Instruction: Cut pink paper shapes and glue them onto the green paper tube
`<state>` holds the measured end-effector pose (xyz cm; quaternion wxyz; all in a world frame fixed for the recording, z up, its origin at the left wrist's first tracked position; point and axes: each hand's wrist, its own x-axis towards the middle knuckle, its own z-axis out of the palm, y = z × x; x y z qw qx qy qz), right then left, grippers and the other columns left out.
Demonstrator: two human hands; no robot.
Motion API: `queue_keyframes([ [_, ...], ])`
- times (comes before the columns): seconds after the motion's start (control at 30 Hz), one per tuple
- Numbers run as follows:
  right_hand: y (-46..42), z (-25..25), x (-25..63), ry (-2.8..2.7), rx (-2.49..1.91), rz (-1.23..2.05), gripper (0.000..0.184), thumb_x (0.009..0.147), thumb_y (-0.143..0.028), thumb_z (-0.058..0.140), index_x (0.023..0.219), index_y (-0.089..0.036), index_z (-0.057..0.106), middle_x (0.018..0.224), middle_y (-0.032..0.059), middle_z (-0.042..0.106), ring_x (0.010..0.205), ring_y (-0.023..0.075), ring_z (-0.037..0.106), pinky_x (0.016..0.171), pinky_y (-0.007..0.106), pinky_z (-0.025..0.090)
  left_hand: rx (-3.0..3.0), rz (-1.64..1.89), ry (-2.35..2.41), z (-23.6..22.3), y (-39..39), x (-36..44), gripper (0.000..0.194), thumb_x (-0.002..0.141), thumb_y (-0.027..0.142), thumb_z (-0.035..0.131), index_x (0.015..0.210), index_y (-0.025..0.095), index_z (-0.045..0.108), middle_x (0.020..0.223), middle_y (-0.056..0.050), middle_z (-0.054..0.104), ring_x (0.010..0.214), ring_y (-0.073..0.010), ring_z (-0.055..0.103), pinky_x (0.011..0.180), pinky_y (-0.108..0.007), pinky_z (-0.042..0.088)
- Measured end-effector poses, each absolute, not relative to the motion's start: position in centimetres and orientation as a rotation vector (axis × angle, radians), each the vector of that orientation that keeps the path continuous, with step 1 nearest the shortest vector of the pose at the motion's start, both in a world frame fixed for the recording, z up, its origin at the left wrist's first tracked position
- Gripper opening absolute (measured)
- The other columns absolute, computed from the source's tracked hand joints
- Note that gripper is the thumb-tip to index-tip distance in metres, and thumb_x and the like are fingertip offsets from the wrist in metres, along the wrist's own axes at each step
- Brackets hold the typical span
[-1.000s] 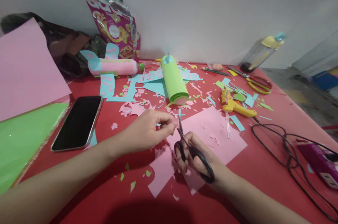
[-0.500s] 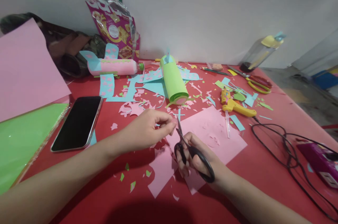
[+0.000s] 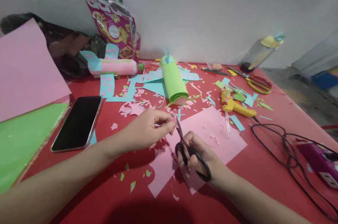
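Observation:
My right hand (image 3: 196,160) is wrapped round the black handles of a pair of scissors (image 3: 186,146), whose blades point up and away from me. Between the thumb and fingers of my left hand (image 3: 154,127) is a small scrap of pink paper (image 3: 173,119), right at the blade tips. Both hands hover over cut sheets of pink paper (image 3: 200,125) on the red table. Beyond them lies a green paper-covered tube (image 3: 174,80) with blue wings dotted in pink. Farther left is a pink-wrapped bottle (image 3: 116,66) with blue fins.
A phone (image 3: 77,123) and large pink and green sheets lie at left. To the right are a yellow glue gun (image 3: 235,105) with its cable, another pair of scissors (image 3: 255,81) and a purple power strip (image 3: 320,164). Snack bag (image 3: 113,27) and tilted bottle (image 3: 260,55) stand behind.
The scissors' blades have closed together, and their handles have drawn nearer each other in my right hand. My left hand has stayed almost still with the pink scrap.

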<state>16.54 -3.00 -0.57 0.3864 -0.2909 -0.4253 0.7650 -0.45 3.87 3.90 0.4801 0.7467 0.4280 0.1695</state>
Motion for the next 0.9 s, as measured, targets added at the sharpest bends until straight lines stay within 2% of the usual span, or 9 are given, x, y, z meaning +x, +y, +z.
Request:
queue_keyframes([
  [0.23, -3.0, -0.8, 16.5, -1.045, -0.741, 1.944, 0.037, 0.070, -0.046, 0.062, 0.078, -0.021, 0.035, 0.060, -0.0062, 0.049, 0.047, 0.0063, 0.045, 0.049, 0.023, 0.039, 1.683, 0.446, 1.035, 3.6, 3.6, -0.1, 0.031, 0.080, 0.033, 0.040, 0.056, 0.015, 0.048, 0.051, 0.004, 0.044, 0.048, -0.0081, 0.040, 0.048, -0.019, 0.033],
  [0.63, -3.0, -0.8, 16.4, -1.011, -0.765, 1.938, 0.039, 0.070, -0.047, 0.062, 0.078, -0.021, 0.034, 0.059, -0.0072, 0.047, 0.047, 0.0057, 0.044, 0.050, 0.023, 0.035, 1.577, 0.536, 1.060, 3.0, 2.9, 0.4, 0.029, 0.080, 0.031, 0.041, 0.055, 0.016, 0.045, 0.046, 0.007, 0.033, 0.042, -0.0062, 0.032, 0.040, -0.017, 0.027],
  [0.9, -3.2, -0.8, 16.4, -1.046, -0.798, 1.904, 0.037, 0.070, -0.046, 0.062, 0.078, -0.021, 0.035, 0.062, -0.0067, 0.045, 0.049, 0.0054, 0.040, 0.051, 0.022, 0.032, 1.439, 0.622, 1.062, 3.2, 2.0, 1.0, 0.027, 0.079, 0.027, 0.041, 0.055, 0.016, 0.046, 0.048, 0.006, 0.041, 0.043, -0.0062, 0.041, 0.042, -0.016, 0.033],
])
